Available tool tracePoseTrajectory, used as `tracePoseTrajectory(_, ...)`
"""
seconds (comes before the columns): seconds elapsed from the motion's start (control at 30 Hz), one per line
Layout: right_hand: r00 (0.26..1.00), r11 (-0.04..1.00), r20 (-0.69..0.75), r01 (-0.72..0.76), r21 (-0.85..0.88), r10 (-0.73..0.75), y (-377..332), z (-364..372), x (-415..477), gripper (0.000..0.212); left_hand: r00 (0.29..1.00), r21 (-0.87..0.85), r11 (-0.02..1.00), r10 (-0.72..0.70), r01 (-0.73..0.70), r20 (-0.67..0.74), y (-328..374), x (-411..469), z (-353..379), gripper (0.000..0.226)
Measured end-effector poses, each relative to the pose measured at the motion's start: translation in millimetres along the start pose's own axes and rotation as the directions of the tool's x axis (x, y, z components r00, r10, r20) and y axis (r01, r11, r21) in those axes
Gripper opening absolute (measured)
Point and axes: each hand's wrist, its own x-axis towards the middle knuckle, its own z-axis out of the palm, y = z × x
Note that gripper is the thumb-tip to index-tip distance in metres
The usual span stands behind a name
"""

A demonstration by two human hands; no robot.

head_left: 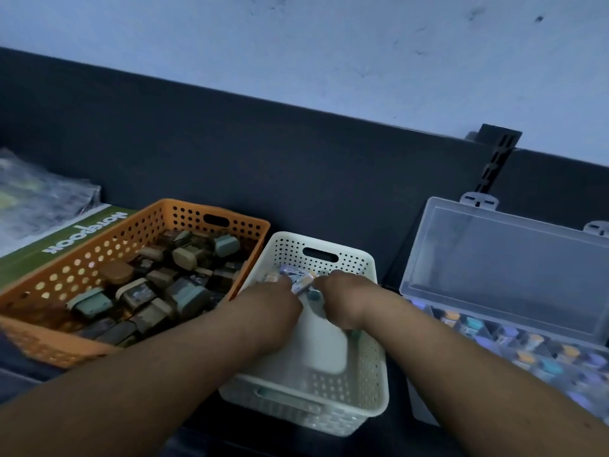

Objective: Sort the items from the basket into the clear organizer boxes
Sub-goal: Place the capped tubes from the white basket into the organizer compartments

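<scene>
The open clear plastic organizer box (504, 258) with its lid leaning back against the dark panel sits on your right, its compartments already holding small coloured pieces, while the orange perforated plastic basket (108, 239) full of dull grey-green blocks stands on your left. Between them is the white perforated plastic basket (362, 374), and both your hands are inside it, near its far wall. Your left hand (267, 311) and right hand (342, 300) meet over the small lilac-and-white packet (303, 282), fingertips closing on it from either side; it looks pinched between them, though blur hides the exact grip. The packet's long axis runs diagonally, its near end towards your left hand. Your right hand lies nearer the organizer, so the carry probably falls to it: lift clear of the basket's right wall, then go rightward to a compartment.
</scene>
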Motion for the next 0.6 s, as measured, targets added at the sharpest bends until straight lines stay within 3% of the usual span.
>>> tracePoseTrajectory(0.17, 0.998, 1.000, 0.065, -0.006, 0.029, 0.004, 0, -1, 21, 0.051, 0.997, -0.081, 0.996, -0.029, 0.034, 0.064, 3, 3, -2, 0.036)
tracePoseTrajectory(0.33, 0.997, 0.986, 0.028, 0.060, 0.156, -0.065, 2, 1, 32, 0.065, 0.995, -0.264, 0.960, -0.102, 0.092, -0.023, 5, 0, -9, 0.036)
tracePoseTrajectory(0.47, 0.990, 0.979, -0.039, 0.140, 0.146, -0.136, 1, -1, 26, 0.036, 0.974, -0.310, 0.945, -0.163, 0.109, -0.155, 5, -3, -20, 0.027)
tracePoseTrajectory(0.53, 0.981, 0.986, -0.131, 0.156, 0.062, -0.146, 0, 2, 22, 0.019, 0.951, -0.380, 0.916, -0.221, 0.127, -0.216, 2, -4, -24, 0.020)
tracePoseTrajectory(0.6, 0.965, 0.987, -0.226, 0.151, 0.053, -0.135, 1, 6, 20, 0.015, 0.921, -0.454, 0.881, -0.278, 0.131, -0.273, -1, -4, -25, 0.020)
